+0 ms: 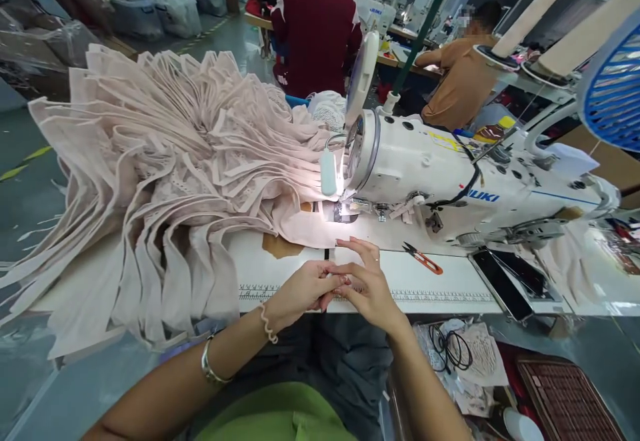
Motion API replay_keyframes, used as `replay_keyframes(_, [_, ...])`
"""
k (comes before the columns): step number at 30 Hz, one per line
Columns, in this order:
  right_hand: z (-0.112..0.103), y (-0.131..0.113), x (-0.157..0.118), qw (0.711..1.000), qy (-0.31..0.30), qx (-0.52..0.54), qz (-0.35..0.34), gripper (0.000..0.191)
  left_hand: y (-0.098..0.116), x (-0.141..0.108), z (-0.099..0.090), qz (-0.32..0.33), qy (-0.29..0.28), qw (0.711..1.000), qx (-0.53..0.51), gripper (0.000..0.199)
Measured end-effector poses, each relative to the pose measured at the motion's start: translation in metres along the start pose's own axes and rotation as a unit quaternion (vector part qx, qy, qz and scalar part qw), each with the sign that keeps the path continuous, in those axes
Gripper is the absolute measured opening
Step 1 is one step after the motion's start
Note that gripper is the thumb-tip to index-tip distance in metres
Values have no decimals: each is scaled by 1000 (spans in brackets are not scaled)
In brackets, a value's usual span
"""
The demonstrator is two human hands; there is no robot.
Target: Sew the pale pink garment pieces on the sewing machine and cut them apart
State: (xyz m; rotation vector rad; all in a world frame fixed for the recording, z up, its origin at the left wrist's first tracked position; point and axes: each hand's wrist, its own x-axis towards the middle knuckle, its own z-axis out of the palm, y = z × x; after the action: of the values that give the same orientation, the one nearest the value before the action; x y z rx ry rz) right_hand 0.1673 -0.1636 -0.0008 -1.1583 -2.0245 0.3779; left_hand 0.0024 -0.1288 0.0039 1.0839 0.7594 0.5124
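Observation:
My left hand (305,289) and my right hand (367,281) meet above the front edge of the white sewing table (445,281). The fingers of my left hand are pressed together against the right hand's thumb and index finger; whether anything small is between them cannot be made out. My right hand's other fingers stretch toward the pale pink fabric (315,227), which lies under the lit needle area of the white sewing machine (415,161). A large pile of the same fabric (190,134) spreads over the left side.
Orange-handled snips (423,258) and two phones (500,284) lie right of my hands. A blue fan (613,87) and thread cones (527,21) stand at upper right. Two people sit farther back, one in maroon (317,27), one in orange-brown (457,81).

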Motion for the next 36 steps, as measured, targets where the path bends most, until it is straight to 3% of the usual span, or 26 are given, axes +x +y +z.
replay_keyframes(3, [5, 10, 0, 993, 47, 103, 30, 13, -1, -5, -7, 2, -3, 997, -79, 39])
replay_keyframes(6, [7, 19, -3, 961, 139, 220, 89, 14, 0, -11, -13, -9, 3, 985, -171, 42])
replay_keyframes(8, [7, 21, -6, 948, 169, 234, 135, 16, -1, -13, -17, -13, -14, 981, -195, 46])
replay_keyframes(11, [4, 17, -6, 966, 120, 175, 151, 19, -5, -13, -20, -3, -16, 979, -203, 50])
replay_keyframes(16, [3, 4, 2, 992, -21, 96, 85, 24, -7, -9, -17, 14, 2, 985, -171, 50])
replay_keyframes(20, [6, 4, 3, 993, -44, 75, 73, 25, -5, -10, -14, 36, 0, 992, -122, 49])
replay_keyframes(22, [8, 6, 2, 996, -23, 60, 67, 24, -6, -11, -13, 40, 3, 991, -127, 51])
replay_keyframes(26, [12, 9, 0, 995, 68, 51, 46, 5, -9, -9, -13, 24, 32, 984, -171, 57])
replay_keyframes(28, [15, 9, -1, 993, 102, 40, 41, 13, -11, -7, -12, 23, 47, 981, -188, 57])
replay_keyframes(36, [22, -3, 6, 966, 244, -25, 85, 15, -7, -5, -11, -1, 66, 974, -219, 42])
